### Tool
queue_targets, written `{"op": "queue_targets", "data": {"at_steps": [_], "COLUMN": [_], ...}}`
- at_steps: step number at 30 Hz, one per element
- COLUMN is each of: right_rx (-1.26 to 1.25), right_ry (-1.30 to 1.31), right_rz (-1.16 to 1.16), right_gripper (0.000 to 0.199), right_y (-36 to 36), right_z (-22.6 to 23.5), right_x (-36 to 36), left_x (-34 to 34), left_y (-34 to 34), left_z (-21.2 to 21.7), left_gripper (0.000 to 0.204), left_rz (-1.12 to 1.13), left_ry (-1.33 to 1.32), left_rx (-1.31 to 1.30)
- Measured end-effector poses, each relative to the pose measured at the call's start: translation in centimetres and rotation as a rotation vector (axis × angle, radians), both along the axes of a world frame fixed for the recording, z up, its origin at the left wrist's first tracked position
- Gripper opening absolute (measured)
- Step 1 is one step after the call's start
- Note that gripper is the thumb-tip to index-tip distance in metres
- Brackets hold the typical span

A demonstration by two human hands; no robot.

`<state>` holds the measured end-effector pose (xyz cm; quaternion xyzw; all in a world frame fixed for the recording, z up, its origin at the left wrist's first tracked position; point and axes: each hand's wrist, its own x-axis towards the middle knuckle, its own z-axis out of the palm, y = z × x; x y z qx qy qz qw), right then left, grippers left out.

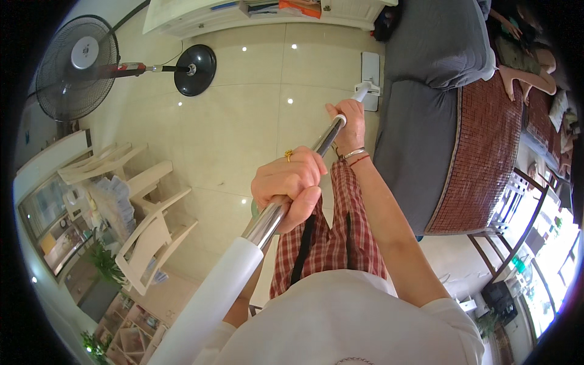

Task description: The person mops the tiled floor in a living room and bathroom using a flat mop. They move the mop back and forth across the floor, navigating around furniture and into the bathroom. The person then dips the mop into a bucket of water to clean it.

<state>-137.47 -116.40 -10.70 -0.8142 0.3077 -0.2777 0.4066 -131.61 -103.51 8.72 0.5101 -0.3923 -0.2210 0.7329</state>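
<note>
A flat mop runs slantwise across the view, its pole (261, 225) part shiny metal and part white sleeve. My left hand (289, 185), with a gold ring, is wrapped round the metal section in the middle. Farther along, my right hand (348, 125) grips the pole by a white collar, a bracelet and a red cord on its wrist. The flat rectangular mop head (370, 64) lies on the tiled floor beside the grey sofa. The pole's upper end passes close by my left side and out at the lower edge.
Along the right stands the grey sofa (417, 146) with a brown woven mat (480, 152); a person sits beyond it. A white cabinet (261, 21) lines the far wall. At the left are a standing fan (194, 70) and pale wooden chairs (155, 237).
</note>
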Motion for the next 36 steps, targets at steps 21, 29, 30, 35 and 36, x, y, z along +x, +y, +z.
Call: {"op": "queue_targets", "data": {"at_steps": [21,29,30,35,36], "right_rx": [0.086,0.093,0.065,0.036,0.027], "right_ry": [-0.169,-0.222,-0.234,-0.25,-0.249], "right_rz": [0.018,-0.055,-0.056,-0.033,-0.019], "right_gripper": [0.029,0.025,0.024,0.03,0.03], "right_y": [-3.4,-1.9,-1.9,-3.5,-3.7], "right_z": [-2.9,-2.6,-2.8,-3.9,-4.4], "right_x": [15.0,15.6,16.0,18.4,18.6], "left_x": [12.6,12.3,12.7,14.3,14.2], "left_y": [-3.6,-2.5,-2.7,-3.6,-3.4], "left_z": [1.2,1.5,1.6,-0.1,-0.9], "left_gripper": [0.033,0.031,0.031,0.033,0.033], "left_rz": [0.06,0.018,0.026,0.083,0.098], "left_ry": [0.01,-0.044,-0.038,-0.041,-0.042], "left_rx": [0.142,0.136,0.133,0.08,0.067]}}
